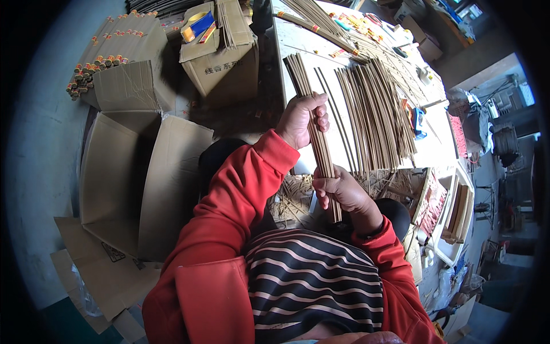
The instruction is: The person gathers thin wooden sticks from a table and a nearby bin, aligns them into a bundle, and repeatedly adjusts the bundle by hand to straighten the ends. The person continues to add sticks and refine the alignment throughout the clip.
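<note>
A slim bundle of brown incense sticks (322, 146) is held up at a slant in front of me, over the near edge of the white table (433, 150). My left hand (303, 117) is wrapped around its upper part, thumb across the sticks. Lower down, my right hand (342, 190) grips the same bundle near its bottom end. Several more incense sticks (375, 114) lie side by side on the table, just right of my hands. A few separate sticks (334, 112) rest between that row and the bundle.
An open cardboard box (109, 166) stands at my left. Behind it, banded stick bundles (123, 43) are stacked in another carton. A closed carton (220, 63) carries a blue-and-yellow item (199, 26). Red-yellow labels (366, 31) lie at the table's far side; a blue tool (419, 123) lies right.
</note>
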Demonstrator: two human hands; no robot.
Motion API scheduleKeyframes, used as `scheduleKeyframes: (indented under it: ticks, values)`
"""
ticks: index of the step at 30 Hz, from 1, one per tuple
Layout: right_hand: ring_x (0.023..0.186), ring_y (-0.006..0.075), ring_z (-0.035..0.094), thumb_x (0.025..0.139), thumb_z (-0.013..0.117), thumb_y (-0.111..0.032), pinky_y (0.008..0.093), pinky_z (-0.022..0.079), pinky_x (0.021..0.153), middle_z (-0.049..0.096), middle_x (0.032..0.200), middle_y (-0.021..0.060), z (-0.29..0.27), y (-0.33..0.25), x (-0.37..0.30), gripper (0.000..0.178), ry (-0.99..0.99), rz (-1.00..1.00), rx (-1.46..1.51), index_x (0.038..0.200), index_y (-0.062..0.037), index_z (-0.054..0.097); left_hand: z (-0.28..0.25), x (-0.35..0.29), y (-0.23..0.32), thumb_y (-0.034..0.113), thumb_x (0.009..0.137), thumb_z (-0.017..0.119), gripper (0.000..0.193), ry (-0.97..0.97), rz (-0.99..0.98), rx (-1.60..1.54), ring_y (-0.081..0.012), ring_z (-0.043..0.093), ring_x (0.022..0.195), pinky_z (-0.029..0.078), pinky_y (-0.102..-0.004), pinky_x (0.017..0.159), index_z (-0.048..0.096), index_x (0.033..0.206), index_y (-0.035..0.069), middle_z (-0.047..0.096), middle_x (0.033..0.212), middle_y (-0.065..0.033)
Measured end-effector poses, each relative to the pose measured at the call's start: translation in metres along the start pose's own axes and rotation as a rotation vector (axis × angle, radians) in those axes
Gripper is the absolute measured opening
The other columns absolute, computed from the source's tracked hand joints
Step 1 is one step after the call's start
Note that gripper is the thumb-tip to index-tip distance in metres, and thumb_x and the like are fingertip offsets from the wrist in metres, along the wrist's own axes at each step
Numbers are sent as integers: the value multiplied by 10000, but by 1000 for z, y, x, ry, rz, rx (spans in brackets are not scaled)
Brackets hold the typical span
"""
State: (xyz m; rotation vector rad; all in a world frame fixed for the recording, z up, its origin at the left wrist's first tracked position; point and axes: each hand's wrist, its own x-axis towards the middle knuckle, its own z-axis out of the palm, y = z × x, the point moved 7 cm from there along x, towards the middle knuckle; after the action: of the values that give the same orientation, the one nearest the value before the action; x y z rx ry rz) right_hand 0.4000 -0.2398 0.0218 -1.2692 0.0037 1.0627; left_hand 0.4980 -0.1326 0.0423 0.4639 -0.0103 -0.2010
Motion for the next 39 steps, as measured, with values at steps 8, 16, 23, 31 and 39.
scheduleKeyframes:
  ticks: [8, 16, 23, 31, 39]
  values:
    - [452, 102, 470, 805, 616, -141, 239, 407, 416, 503, 622, 28, -18, -11, 6, 225, 411, -167, -716, 885, -21, 445, -14, 2, 15, 180, 809, 624, 182, 220, 194, 284, -160, 501, 463, 423, -297, 454, 551, 723, 37, 491, 557, -29]
    - [423, 108, 482, 793, 595, -30, 219, 410, 404, 498, 591, 30, 0, 0, -3, 152, -10, -3, 46, 866, -34, 462, 2, -1, -7, 140, 796, 634, 117, -132, -32, -35, -130, 491, 560, 429, -275, 542, 523, 803, 101, 502, 652, -8]
    - [403, 90, 431, 780, 629, -51, 221, 333, 359, 465, 587, -2, -4, -37, 15, 229, 120, -189, -359, 921, -41, 450, 52, -11, 47, 72, 770, 600, 130, -42, 280, 313, -124, 487, 445, 411, -267, 423, 478, 726, 79, 461, 565, -4]
    - [670, 62, 499, 773, 619, -51, 222, 433, 590, 541, 760, -12, -16, -86, 61, 206, 191, -629, -393, 956, -4, 538, 92, -8, 50, 30, 735, 682, 157, -238, 381, 724, -87, 518, 503, 434, -220, 469, 525, 729, 27, 528, 619, -27]
    - [646, 61, 492, 795, 638, -100, 206, 414, 530, 545, 806, -8, -26, -68, 76, 325, 95, -584, -331, 1076, -13, 499, 69, 3, 31, 33, 758, 659, 121, -177, 317, 837, -55, 472, 581, 409, -212, 524, 539, 767, 41, 504, 643, 20]
